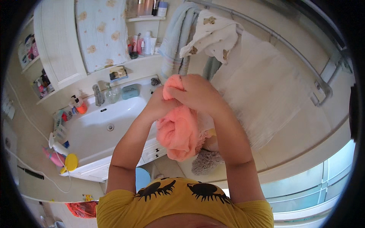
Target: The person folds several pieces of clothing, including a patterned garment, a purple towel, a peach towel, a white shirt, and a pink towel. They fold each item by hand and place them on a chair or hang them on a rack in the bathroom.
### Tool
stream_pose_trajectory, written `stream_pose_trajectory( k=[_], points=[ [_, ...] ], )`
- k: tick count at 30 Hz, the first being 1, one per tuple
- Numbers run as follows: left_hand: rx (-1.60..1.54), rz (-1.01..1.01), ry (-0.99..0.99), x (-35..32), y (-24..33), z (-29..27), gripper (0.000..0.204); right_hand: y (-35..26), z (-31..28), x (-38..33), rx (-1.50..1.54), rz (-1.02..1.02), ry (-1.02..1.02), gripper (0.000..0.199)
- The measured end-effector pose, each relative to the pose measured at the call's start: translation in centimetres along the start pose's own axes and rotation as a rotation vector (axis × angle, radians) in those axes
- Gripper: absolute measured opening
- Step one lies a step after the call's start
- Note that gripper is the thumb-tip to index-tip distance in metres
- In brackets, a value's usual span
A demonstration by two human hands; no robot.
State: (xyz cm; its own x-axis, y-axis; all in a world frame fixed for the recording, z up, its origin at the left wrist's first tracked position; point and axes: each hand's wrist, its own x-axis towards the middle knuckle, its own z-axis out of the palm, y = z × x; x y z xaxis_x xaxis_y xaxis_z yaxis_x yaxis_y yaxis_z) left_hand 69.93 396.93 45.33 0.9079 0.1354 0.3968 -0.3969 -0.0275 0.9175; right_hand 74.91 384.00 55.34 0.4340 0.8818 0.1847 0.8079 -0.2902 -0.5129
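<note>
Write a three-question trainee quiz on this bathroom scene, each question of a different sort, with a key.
1. True or false: both hands grip the pink towel.
2. Which hand is on top of the bundle? A. right hand B. left hand
3. Fill in: the white towel with bear prints hangs over the metal ____.

Key: 1 true; 2 A; 3 rail.

One pink towel (pixel 178 131), two hands, one sink (pixel 114 114).
</note>
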Motion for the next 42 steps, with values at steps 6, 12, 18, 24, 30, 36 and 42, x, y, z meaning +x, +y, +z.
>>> stream_pose_trajectory(
  k=[6,12,18,24,30,36,42],
  points=[
    [-0.195,0.137,0.195,4.2,0.4,-2.8,0.024,-3.1,-0.2,6.3,-0.334,-0.041,0.426,0.037],
    [-0.305,0.065,0.155,8.0,-1.6,-4.2,0.021,3.6,1.1,13.3,-0.096,-0.044,0.839,0.075],
    [-0.541,-0.111,-0.177,11.3,-2.3,-2.9,0.029,6.4,-0.6,8.1,-0.196,-0.015,1.079,0.066],
    [-0.438,0.104,-0.163,16.1,-2.0,0.0,0.036,7.1,-2.9,5.6,-0.184,0.133,1.093,0.055],
    [-0.494,0.086,-0.195,19.3,0.5,0.1,0.034,8.4,-4.0,6.0,-0.585,0.192,1.292,0.072],
    [-0.538,0.068,-0.260,20.7,0.4,0.1,0.034,9.2,-4.9,7.8,-0.508,0.463,1.281,0.072],
    [-0.727,0.097,-0.445,20.8,0.3,-1.7,0.036,11.2,-5.5,7.3,-0.147,0.320,1.258,0.055]
  ],
)
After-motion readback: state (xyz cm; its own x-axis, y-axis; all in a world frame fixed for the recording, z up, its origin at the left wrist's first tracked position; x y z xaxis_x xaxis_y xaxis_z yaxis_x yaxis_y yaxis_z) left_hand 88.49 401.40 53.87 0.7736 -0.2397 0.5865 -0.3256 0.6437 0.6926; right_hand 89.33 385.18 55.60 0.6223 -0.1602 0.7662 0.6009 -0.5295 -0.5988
